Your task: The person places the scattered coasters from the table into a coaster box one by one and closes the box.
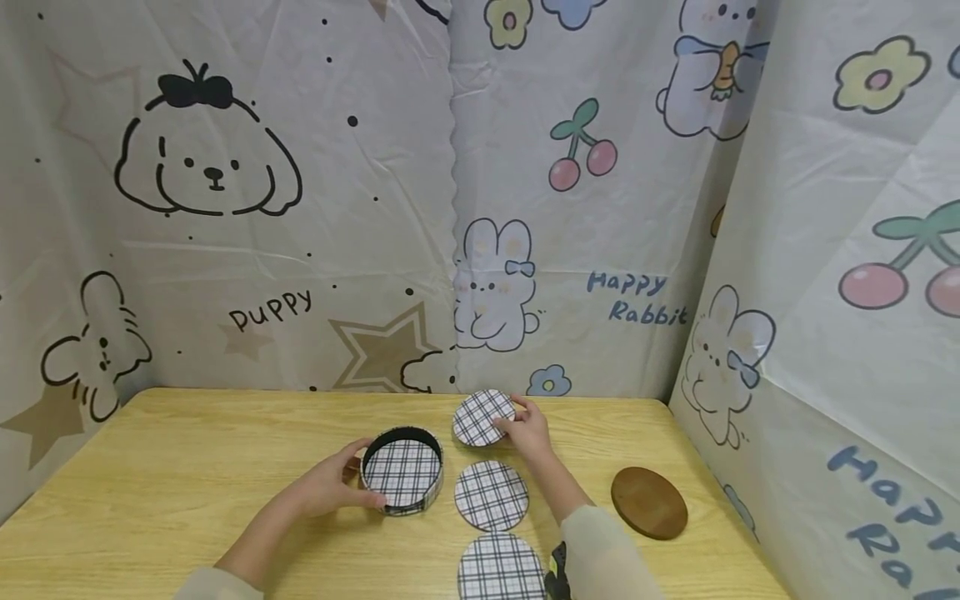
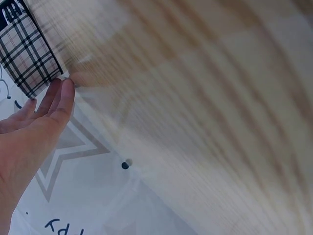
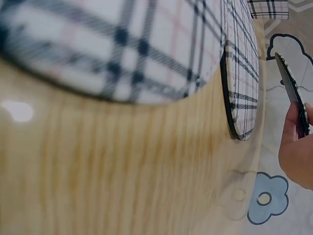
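The tilted coaster (image 1: 480, 418) could drop near the back edge of the counter (image 1: 225, 467) if the right hand (image 1: 527, 432), pinching only its right rim, loosens; the round holder (image 1: 437, 488) could skid if bumped. The coaster sits within the right grip; leftward, farther from that edge, the left hand (image 1: 328, 483) curls around the holder.
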`<control>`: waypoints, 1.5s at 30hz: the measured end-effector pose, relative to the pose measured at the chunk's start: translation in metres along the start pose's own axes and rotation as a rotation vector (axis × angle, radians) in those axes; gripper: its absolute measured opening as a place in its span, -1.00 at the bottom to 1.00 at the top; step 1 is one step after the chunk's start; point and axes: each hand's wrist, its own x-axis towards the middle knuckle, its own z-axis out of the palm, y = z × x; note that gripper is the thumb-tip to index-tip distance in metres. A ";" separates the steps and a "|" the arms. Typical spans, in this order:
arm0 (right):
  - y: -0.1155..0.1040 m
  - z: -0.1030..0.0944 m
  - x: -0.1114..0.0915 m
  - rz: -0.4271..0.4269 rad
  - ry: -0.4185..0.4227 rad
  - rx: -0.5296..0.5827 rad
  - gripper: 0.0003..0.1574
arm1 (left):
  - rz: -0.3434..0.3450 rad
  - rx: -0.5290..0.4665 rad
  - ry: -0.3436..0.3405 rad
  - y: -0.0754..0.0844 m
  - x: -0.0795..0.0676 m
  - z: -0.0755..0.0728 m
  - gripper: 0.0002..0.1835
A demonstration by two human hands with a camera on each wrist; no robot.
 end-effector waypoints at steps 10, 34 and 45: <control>-0.006 -0.010 -0.013 -0.036 -0.028 0.091 -0.26 | -0.002 -0.001 -0.009 0.000 0.003 0.001 0.09; -0.026 -0.012 -0.050 -0.036 -0.218 0.228 -0.26 | 0.038 -0.009 -0.021 0.000 0.001 -0.002 0.09; -0.025 -0.004 -0.064 -0.027 -0.248 0.199 -0.26 | 0.029 -0.004 -0.029 -0.001 0.001 -0.001 0.09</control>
